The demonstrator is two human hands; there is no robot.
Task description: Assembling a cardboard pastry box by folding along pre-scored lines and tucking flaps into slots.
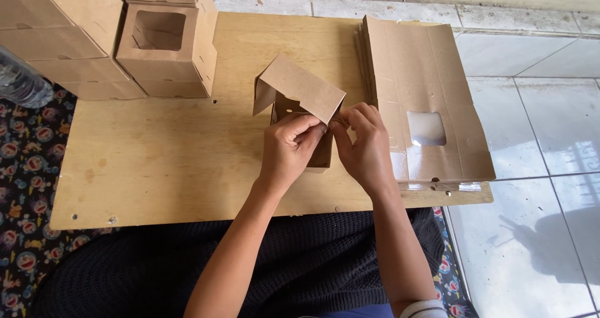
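Observation:
A half-folded brown cardboard box stands in the middle of a low plywood board, its lid flap raised and tilted toward me. My left hand grips the box's near side, fingers curled over the edge. Beside it, my right hand pinches a flap at the box's right corner. Both hands touch each other at the fingertips. The lower part of the box is hidden behind my hands.
A stack of flat box blanks with a clear window lies at the board's right. Finished window boxes are piled at the back left. A plastic bottle lies at the left. White tiled floor lies to the right, patterned cloth to the left.

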